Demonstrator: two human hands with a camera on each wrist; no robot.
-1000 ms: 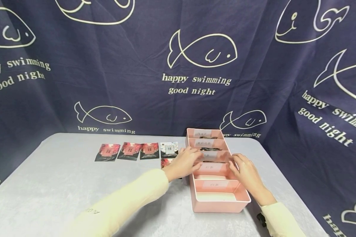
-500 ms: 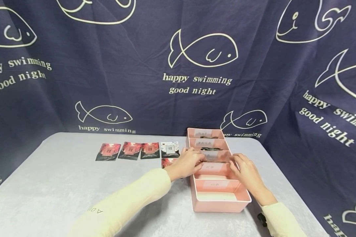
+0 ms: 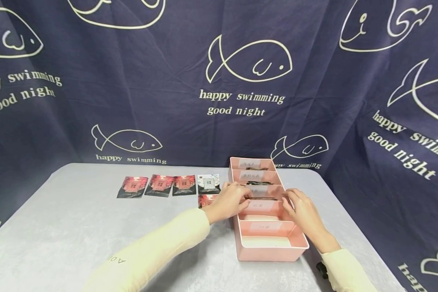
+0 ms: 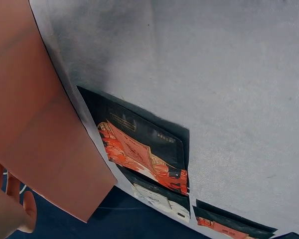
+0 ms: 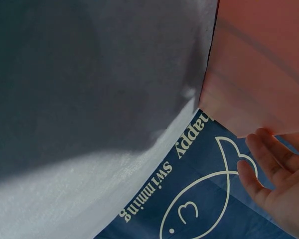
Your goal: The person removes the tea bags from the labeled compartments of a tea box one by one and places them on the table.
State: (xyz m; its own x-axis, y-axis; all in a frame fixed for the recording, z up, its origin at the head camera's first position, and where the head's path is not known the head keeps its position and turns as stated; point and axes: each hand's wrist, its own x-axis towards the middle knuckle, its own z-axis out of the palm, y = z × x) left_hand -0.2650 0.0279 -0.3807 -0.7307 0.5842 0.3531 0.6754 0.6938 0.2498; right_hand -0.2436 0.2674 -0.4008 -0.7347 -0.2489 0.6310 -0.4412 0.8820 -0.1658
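Three red packets: flat in a row on the grey table, toward 9 o'clock from your pink box.
White packet: 10 o'clock from the box.
Fourth red packet: 9 o'clock, just below the white one, partly covered by your left hand.
Pink box: five labelled compartments; dark packets, edges showing, in the three nearest 12 o'clock.
Black item: 5 o'clock, beside your right sleeve, kind unclear.
Curtain: 12 o'clock, behind.

Left hand: fingers bent over the 9 o'clock rim, tips at the third compartment's packet; whether they pinch it, you cannot tell.
Right hand: fingers loosely bent, partly spread, touching the 3 o'clock rim; no object seen in them.

Left wrist view: fourth red packet nearly whole, beside the box wall.
Right wrist view: the box's outer 3 o'clock wall.
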